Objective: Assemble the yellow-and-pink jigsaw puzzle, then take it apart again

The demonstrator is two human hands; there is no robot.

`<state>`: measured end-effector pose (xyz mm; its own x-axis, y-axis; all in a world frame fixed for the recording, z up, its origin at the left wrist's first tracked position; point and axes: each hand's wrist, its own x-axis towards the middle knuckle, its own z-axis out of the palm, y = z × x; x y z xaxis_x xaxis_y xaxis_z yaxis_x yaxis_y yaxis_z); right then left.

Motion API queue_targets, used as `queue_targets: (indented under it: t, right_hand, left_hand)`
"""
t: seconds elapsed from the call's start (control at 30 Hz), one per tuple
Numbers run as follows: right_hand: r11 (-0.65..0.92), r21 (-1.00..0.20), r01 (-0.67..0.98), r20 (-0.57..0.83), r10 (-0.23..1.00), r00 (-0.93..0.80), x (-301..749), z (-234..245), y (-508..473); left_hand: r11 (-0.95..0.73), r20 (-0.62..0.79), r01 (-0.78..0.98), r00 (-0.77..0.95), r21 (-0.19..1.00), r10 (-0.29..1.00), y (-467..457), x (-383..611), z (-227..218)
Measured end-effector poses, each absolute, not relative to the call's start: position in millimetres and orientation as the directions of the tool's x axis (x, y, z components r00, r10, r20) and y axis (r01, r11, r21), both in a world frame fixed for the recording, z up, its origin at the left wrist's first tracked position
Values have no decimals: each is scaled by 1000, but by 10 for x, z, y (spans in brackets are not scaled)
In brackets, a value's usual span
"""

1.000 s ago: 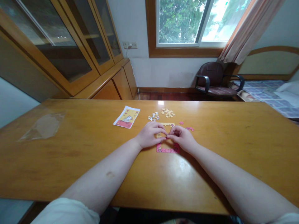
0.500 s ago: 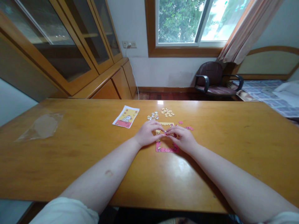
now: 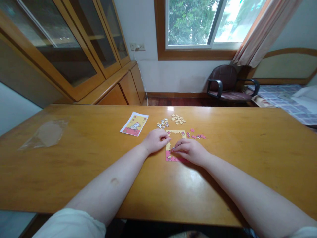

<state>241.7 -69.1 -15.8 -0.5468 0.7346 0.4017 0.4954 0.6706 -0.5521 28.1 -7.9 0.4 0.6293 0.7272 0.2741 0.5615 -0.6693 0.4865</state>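
pinching what looks like a small puzzle piece (image 3: 173, 149) between thumb and fingertips, the right hand (image 3: 192, 151) is over the inside of a partly assembled puzzle border (image 3: 168, 146), near its left side. the left hand (image 3: 156, 141) has its fingers curled by the border's left edge; whether it grips anything, i cannot tell. the piece should be very light, thin and fairly stiff, likely cardboard, so a gentle hold on its outer edges seems best; its knobs could bend if forced. the border lies flat on the glossy table (image 3: 99, 195) and would probably slide or split at its joints if bumped, so steadying it from above looks safer than lifting. the right hand and forearm hide the border's lower right portion. loose pink pieces (image 3: 200, 136) lie just beyond that hand, while white pieces (image 3: 162, 123) and yellow pieces (image 3: 178, 119) sit in two clusters past the border's far edge. a picture card (image 3: 135, 124) is to the left, and a clear plastic bag (image 3: 47, 134) lies well apart from everything.
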Motion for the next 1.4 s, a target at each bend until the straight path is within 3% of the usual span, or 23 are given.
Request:
queue_targets:
  t: [0.17, 0.43, 1.17, 1.4]
  right_hand:
    - [690, -511, 512, 367, 714, -596, 2376, -188, -686]
    - [713, -480, 511, 373, 694, -616, 2352, -198, -659]
    - [715, -453, 532, 294, 684, -668, 2357, -153, -682]
    - [710, -463, 531, 236, 676, -698, 2365, -42, -728]
  left_hand:
    - [-590, 105, 719, 598, 368, 794, -90, 329, -9]
    - [-487, 11, 793, 520, 365, 854, -77, 341, 11]
    - [-483, -40, 820, 518, 305, 854, -67, 358, -4]
    - [-475, -24, 798, 519, 370, 854, -79, 337, 30]
